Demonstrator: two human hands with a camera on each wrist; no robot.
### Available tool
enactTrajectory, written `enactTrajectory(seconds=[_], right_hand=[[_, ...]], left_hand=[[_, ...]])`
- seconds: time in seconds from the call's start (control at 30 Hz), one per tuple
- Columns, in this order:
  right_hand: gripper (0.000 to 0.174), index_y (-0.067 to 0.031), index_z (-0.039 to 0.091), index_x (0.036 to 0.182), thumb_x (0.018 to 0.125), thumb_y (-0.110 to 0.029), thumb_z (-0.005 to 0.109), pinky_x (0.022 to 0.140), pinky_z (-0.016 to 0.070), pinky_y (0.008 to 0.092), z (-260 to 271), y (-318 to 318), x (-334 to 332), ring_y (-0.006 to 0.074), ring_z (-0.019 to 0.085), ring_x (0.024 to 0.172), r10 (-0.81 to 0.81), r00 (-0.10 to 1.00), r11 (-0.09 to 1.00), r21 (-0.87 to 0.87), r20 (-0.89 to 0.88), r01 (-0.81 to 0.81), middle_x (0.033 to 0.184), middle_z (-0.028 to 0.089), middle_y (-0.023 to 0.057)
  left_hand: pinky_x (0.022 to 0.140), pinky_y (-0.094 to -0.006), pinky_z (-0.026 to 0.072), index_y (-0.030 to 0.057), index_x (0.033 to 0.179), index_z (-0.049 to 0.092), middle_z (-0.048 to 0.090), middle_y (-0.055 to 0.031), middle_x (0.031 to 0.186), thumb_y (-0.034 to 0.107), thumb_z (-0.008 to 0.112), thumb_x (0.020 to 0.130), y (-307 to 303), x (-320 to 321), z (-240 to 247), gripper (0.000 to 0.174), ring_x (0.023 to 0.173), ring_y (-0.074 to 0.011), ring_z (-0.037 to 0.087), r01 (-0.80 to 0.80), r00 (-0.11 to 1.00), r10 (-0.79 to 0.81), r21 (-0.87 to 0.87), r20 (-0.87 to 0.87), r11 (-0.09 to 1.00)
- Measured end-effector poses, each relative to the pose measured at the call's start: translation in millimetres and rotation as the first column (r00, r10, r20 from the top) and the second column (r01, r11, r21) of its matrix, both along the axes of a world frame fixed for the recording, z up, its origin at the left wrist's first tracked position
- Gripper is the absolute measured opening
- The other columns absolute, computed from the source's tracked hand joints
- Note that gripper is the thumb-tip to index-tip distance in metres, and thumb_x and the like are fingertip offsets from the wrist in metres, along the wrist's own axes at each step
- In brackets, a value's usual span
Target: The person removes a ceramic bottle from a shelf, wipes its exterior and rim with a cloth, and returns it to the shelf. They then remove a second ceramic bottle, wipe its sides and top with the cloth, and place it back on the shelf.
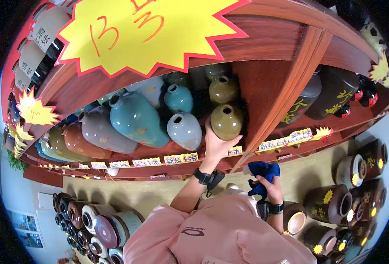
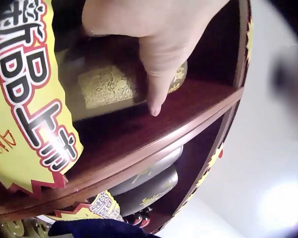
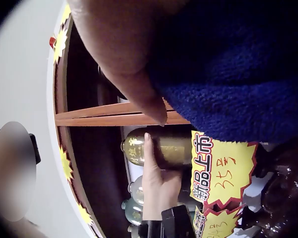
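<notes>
The left hand (image 1: 218,143) grips an olive-green glazed jar (image 1: 226,122) at the front of the shelf, beside the wooden divider. In the left wrist view the thumb of the left hand (image 2: 161,54) lies along the jar (image 2: 109,87), which bears a gold patterned label. From the right wrist view, that same hand (image 3: 159,191) wraps the jar (image 3: 161,148) from one side. The right hand (image 1: 271,187) holds a bunched dark blue cloth (image 1: 263,173) in front of the shelf; close up, the cloth (image 3: 233,69) lies against the fingers of the right hand (image 3: 119,54).
A pale blue jar (image 1: 184,130) stands left of the olive one, with a second olive jar (image 1: 223,89) behind. The divider (image 1: 282,97) rises on the right. Yellow price labels (image 1: 181,159) line the shelf edge. Large dark jars (image 1: 328,204) stand on the floor.
</notes>
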State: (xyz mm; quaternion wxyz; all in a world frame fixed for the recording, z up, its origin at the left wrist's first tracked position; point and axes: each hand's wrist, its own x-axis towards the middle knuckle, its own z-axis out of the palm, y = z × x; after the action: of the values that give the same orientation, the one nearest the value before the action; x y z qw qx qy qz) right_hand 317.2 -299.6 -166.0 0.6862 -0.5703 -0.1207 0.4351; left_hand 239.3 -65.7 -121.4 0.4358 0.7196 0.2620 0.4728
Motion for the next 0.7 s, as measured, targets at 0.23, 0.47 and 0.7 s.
enactTrajectory(seconds=[0.23, 0.47, 0.7], right_hand=[[0.033, -0.002, 0.051, 0.113, 0.082, -0.008, 0.061, 0.058, 0.0536, 0.0293, 17.6, 0.6, -15.5, 0.0157, 0.06, 0.072, -0.142, 0.99, 0.99, -0.022, 0.004, 0.143, 0.094, 0.061, 0.007], [0.031, 0.0002, 0.048, 0.116, 0.087, -0.009, 0.055, 0.062, 0.0512, 0.0343, -3.7, 3.9, -32.1, 0.0224, 0.06, 0.073, -0.161, 0.734, 0.978, 0.007, 0.66, 0.208, 0.093, 0.062, 0.0079], [0.029, -0.0116, 0.049, 0.111, 0.086, -0.026, 0.055, 0.064, 0.0451, 0.0468, 3.1, -15.4, -56.4, 0.0439, 0.056, 0.081, 0.045, 0.543, 0.748, -0.388, 0.839, 0.538, 0.089, 0.058, 0.0246]], left_hand=[[0.089, -0.0371, 0.0427, -0.0004, 0.123, 0.032, 0.05, -0.0188, 0.114, 0.023, 0.085, 0.05, -6.3, -7.4, 5.7, 0.093, 0.104, -0.0283, 0.053, 0.056, 0.998, -0.054, 0.049, -0.028, 0.997], [0.087, -0.0371, 0.0446, 0.001, 0.126, 0.027, 0.052, -0.0164, 0.113, 0.018, 0.085, 0.051, -19.0, -30.4, 7.6, 0.096, 0.104, -0.0247, 0.054, 0.329, 0.941, -0.339, 0.185, 0.025, 0.926], [0.088, -0.0358, 0.0442, 0.0019, 0.126, 0.026, 0.052, -0.0156, 0.113, 0.014, 0.085, 0.052, -25.8, -61.8, 14.5, 0.096, 0.103, -0.0236, 0.055, 0.51, 0.85, -0.522, 0.14, 0.068, 0.849]])
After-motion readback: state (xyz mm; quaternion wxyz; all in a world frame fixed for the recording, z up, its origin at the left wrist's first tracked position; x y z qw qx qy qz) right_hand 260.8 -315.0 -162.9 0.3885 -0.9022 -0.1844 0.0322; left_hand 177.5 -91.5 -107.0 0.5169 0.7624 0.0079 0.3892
